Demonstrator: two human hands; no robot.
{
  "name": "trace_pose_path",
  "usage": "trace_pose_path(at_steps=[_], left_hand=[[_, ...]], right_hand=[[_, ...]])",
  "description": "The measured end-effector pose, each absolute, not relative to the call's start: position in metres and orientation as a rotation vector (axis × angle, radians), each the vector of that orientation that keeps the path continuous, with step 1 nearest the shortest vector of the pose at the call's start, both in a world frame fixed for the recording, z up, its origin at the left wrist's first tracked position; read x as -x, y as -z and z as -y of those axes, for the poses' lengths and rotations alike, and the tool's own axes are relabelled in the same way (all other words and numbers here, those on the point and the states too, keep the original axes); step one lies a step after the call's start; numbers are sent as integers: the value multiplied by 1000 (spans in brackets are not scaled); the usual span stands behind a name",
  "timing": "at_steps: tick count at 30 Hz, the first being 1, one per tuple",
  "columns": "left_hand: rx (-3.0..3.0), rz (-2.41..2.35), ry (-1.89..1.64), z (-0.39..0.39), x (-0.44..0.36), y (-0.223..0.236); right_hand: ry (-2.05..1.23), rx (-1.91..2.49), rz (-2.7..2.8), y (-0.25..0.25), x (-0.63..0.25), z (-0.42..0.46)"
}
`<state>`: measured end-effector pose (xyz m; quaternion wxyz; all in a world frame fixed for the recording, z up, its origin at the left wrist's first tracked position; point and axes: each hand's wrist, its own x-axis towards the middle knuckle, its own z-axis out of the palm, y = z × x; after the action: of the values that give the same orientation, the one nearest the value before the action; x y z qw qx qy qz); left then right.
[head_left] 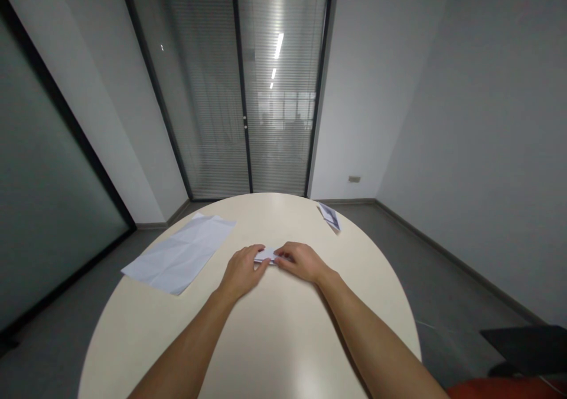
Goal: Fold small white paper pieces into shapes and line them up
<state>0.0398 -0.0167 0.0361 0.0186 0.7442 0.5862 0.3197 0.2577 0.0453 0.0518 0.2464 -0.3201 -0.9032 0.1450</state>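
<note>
A small folded piece of white paper (267,255) lies at the middle of the round table (274,328), between my two hands. My left hand (243,270) grips its left end, thumb at the near edge and fingers over the far side. On the right end, my right hand (303,261) has its thumb and fingers closed around the paper. My fingers cover both ends of it, so its full shape is hidden.
A large creased white sheet (181,254) lies on the table's left side, one corner near the edge. At the far right edge rests a folded paper piece (329,216) with a dark print. A dark chair part (527,349) stands beyond the table, lower right.
</note>
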Motion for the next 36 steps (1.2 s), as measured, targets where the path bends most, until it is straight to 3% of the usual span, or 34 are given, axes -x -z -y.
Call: trace_pose_path(at_steps=[12,36], left_hand=[[-2069,-1763,-1124,15,-40,-38],[-2387,-1499,-925,17,-41,-33]], right_hand=[[-509,763,2292,-51,-255,-47],[-498,838,2389,-37,-258,-57]])
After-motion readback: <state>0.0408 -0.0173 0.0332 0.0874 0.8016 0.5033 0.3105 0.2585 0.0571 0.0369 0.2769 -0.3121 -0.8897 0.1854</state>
